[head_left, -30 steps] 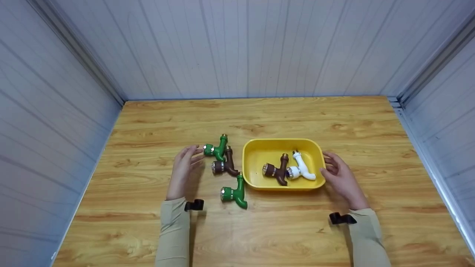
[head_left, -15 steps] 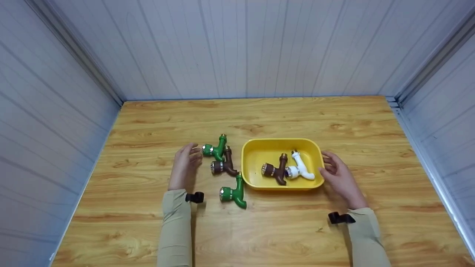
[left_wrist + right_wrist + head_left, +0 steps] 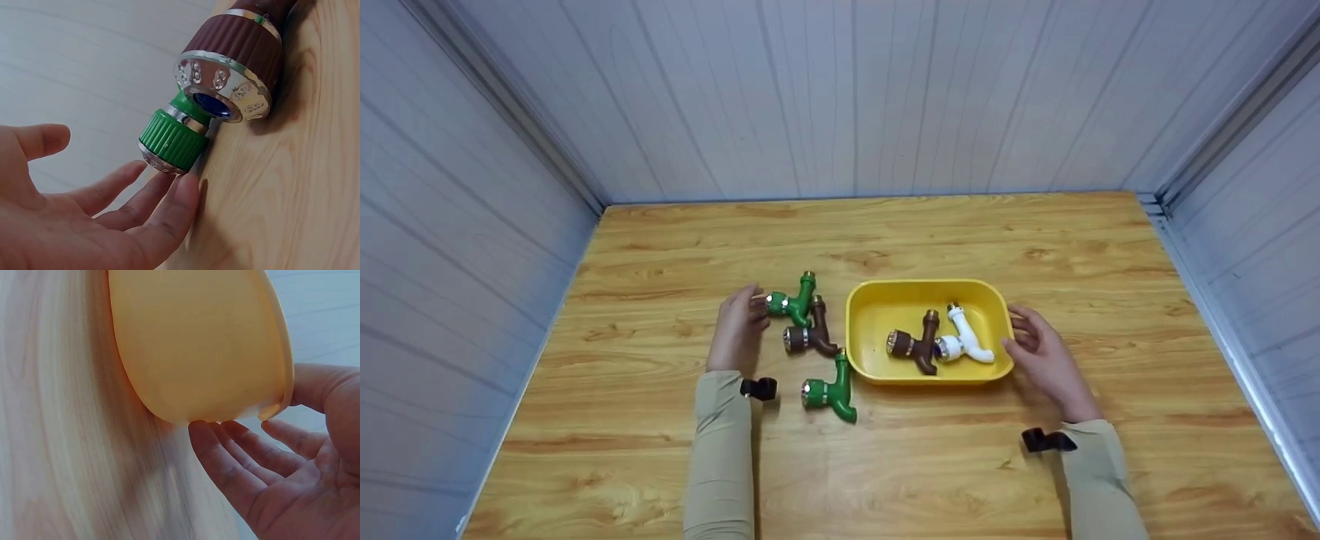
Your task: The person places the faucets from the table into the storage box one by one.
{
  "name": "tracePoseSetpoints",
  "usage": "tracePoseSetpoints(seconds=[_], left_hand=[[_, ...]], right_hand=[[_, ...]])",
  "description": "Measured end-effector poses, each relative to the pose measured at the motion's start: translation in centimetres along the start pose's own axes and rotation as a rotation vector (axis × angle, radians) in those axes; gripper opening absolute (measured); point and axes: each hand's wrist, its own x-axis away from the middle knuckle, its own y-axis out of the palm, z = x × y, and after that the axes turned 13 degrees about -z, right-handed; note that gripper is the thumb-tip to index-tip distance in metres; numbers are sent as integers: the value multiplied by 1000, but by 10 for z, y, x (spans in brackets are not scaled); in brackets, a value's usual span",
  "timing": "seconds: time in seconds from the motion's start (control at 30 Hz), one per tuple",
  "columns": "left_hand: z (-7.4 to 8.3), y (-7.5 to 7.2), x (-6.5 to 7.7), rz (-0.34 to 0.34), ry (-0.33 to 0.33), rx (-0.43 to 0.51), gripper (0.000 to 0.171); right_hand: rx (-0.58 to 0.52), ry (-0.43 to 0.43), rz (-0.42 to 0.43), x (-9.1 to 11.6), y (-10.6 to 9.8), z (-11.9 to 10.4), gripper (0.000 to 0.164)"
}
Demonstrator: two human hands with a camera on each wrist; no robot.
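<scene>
My left hand (image 3: 735, 326) reaches the knob end of a green tap (image 3: 793, 301). In the left wrist view its thumb stands apart, and its fingertips (image 3: 183, 188) touch or nearly touch that green knob (image 3: 171, 138). Close beside this tap lies a brown tap (image 3: 810, 336), with a second green tap (image 3: 834, 391) nearer to me. A yellow bin (image 3: 877, 375) contains another brown tap (image 3: 919, 343) and a white tap (image 3: 966, 341). At the bin's right end my right hand (image 3: 1050, 364) rests its extended fingertips (image 3: 199, 430) against the outside wall, thumb near the rim.
The wooden tabletop (image 3: 930, 465) carries everything. A pale panel wall (image 3: 840, 97) rises behind it, with side panels at left (image 3: 472, 247) and right (image 3: 1252, 202). The front green tap's threaded end lies against or very near the bin's left corner.
My left hand has moved slightly forward and right, closing on the rear green tap's knob. My right hand stays at the bin; the view has shifted slightly, and the taps lie as before.
</scene>
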Motion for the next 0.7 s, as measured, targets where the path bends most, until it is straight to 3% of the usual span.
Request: tracePoseSetpoints(seconds=[0.33,0.53,0.6,0.7], left_hand=[[5,3,-7,34,-97,-65,41],[25,21,12,56,-141,-213,48],[29,25,17,53,-155,-220,51],[31,28,21,25,-135,-267,49]], right_hand=[[9,-6,16,0,0,1,53],[-13,0,12,-1,0,0,53],[-20,2,11,-1,0,1,53],[-17,9,13,-1,1,1,53]])
